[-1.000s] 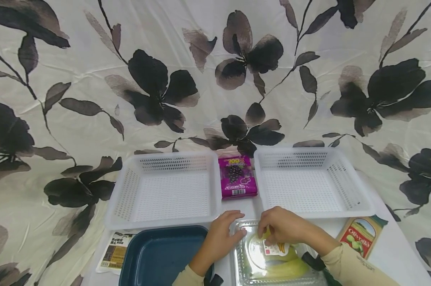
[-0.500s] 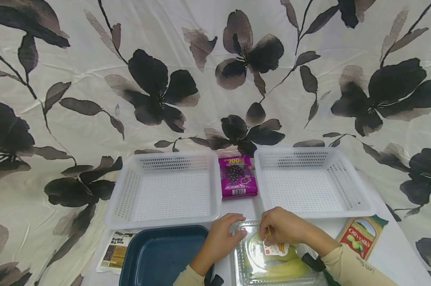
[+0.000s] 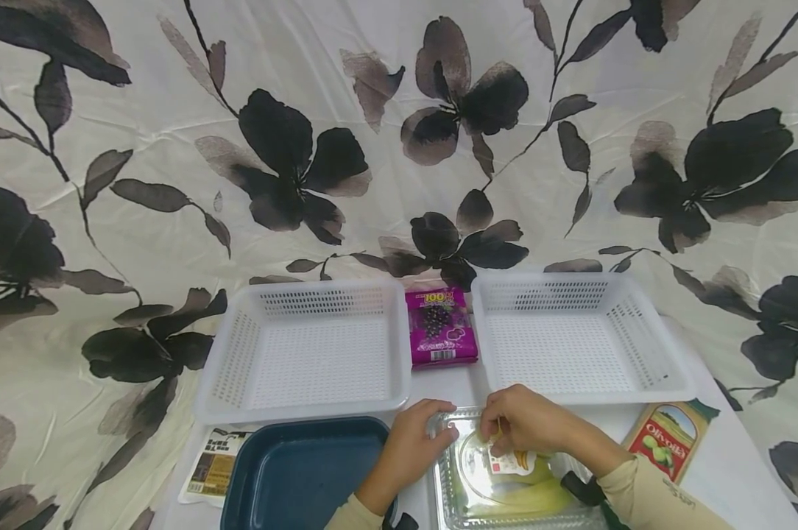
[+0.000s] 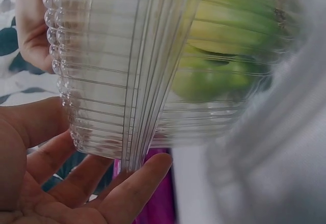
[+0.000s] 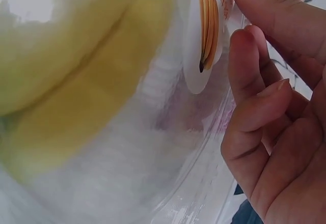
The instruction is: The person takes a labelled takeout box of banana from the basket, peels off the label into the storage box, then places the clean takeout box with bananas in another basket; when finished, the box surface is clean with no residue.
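Bananas [image 3: 514, 492] in a clear plastic clamshell box [image 3: 447, 480] sit at the near edge of the white table [image 3: 724, 471], between a dark blue tray [image 3: 293, 471] on the left and a green olive oil carton [image 3: 667, 438] on the right. Both hands work at the box's far end. The left hand [image 3: 408, 449] rests at the far-left corner, its fingers relaxed and spread against the ribbed wall (the left wrist view shows them just under the rim [image 4: 102, 122]). The right hand [image 3: 525, 421] is curled over the lid's far edge; its fingers [image 5: 254, 86] are bent and press the clear plastic beside a round label [image 5: 206, 35], though whether they pinch the lid cannot be told. Beyond the hands stand two white perforated baskets, one left [image 3: 306, 353] and one right [image 3: 574, 338], with a purple snack packet [image 3: 440, 327] lying flat between them. A printed packet [image 3: 210, 467] lies at the near left, partly under the tray. Behind everything hangs a cream cloth with dark flowers [image 3: 293, 154].
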A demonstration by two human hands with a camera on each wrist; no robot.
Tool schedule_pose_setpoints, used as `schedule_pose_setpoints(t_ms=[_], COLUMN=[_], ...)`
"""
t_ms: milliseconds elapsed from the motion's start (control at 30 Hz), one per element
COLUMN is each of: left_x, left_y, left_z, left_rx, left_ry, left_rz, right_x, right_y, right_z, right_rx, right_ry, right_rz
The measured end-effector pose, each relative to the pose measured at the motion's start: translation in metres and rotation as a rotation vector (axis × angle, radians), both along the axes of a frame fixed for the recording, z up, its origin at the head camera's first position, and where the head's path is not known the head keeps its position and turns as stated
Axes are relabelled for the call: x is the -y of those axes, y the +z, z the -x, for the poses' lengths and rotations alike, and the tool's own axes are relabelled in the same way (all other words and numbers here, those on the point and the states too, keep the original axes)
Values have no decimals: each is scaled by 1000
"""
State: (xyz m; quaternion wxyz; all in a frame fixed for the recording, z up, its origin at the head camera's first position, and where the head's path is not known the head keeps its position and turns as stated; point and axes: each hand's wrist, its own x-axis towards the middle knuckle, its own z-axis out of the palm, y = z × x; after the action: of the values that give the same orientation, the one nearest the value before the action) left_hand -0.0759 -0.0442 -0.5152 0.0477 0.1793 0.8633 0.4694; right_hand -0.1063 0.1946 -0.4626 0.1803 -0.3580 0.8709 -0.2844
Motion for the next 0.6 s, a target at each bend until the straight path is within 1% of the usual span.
schedule_pose_setpoints(t_ms=[167, 400, 500, 600], left_x=[0, 0, 0, 0], left_y=[1, 3, 3, 4], left_z=[1, 2, 1, 1], left_rx=[15, 34, 24, 12], left_ry=[-3, -2, -2, -4], left_rz=[3, -7, -7, -2], right_x=[0, 0, -1, -2], right_y=[-1, -4, -4, -4], right_z=[0, -1, 0, 0], right_rx=[3, -24, -33, -20], right_ry=[0, 14, 23, 18], right_rz=[8, 6, 15, 18])
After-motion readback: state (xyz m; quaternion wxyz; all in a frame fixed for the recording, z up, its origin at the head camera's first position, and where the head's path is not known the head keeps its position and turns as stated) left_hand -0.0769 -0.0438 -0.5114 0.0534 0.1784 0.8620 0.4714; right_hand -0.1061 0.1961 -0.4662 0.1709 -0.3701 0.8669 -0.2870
